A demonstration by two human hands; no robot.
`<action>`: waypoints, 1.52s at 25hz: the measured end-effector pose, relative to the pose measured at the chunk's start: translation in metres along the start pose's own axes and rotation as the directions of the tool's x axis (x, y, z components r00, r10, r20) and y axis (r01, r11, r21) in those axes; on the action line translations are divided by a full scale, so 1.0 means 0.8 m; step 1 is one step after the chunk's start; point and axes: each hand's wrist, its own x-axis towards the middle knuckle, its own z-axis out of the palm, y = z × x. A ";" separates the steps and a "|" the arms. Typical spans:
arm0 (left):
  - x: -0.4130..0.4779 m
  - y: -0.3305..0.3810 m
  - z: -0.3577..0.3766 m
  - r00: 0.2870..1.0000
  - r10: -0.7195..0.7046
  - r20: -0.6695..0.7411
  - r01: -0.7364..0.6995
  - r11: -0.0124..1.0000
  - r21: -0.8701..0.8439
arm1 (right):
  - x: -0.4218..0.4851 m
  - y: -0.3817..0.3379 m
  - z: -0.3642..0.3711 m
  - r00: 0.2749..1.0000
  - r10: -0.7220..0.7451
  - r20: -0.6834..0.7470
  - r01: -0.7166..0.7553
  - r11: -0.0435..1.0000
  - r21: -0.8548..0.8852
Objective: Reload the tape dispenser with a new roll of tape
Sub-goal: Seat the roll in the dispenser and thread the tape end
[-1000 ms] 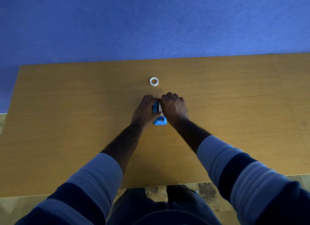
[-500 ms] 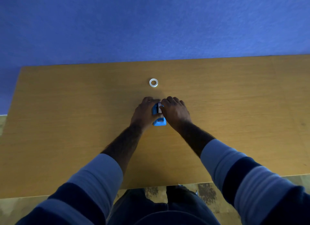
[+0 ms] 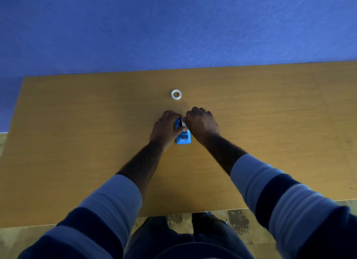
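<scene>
At the bottom of the frame, two forearms in striped sleeves (image 3: 108, 200) reach up from the lower corners toward the centre, over the near edge of the wooden bench (image 3: 77, 143). Dark trousers show below that edge, bottom centre.

At mid-frame the blue tape dispenser (image 3: 183, 138) stands on the bench between both hands. The left hand (image 3: 164, 129) is closed around the dispenser's left side, thumb lying across its top. The right hand (image 3: 201, 123) is curled, its fingertips pinched at the upper part of the dispenser, where a pale piece shows beside a dark slot; what exactly is pinched cannot be told. The dispenser's near end is uncovered and shows a small pale rectangle.

Further up, just above centre, a white tape ring (image 3: 176, 94) lies flat on the bench, apart from both hands. A blue wall (image 3: 173, 27) fills the upper frame beyond the bench's far edge.
</scene>
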 end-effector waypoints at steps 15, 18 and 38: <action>-0.001 0.001 0.000 0.999 0.012 0.032 -0.014 0.998 0.060 | 0.007 0.002 -0.004 0.998 -0.012 0.060 0.013 1.000 -0.019; -0.007 0.001 0.000 1.000 0.028 0.015 -0.028 0.999 0.039 | 0.018 0.002 -0.004 0.996 0.019 0.087 -0.019 1.000 0.001; 0.000 0.003 -0.003 1.000 -0.002 0.029 0.001 1.000 0.020 | 0.025 -0.002 -0.004 0.989 0.029 0.144 -0.046 0.992 0.113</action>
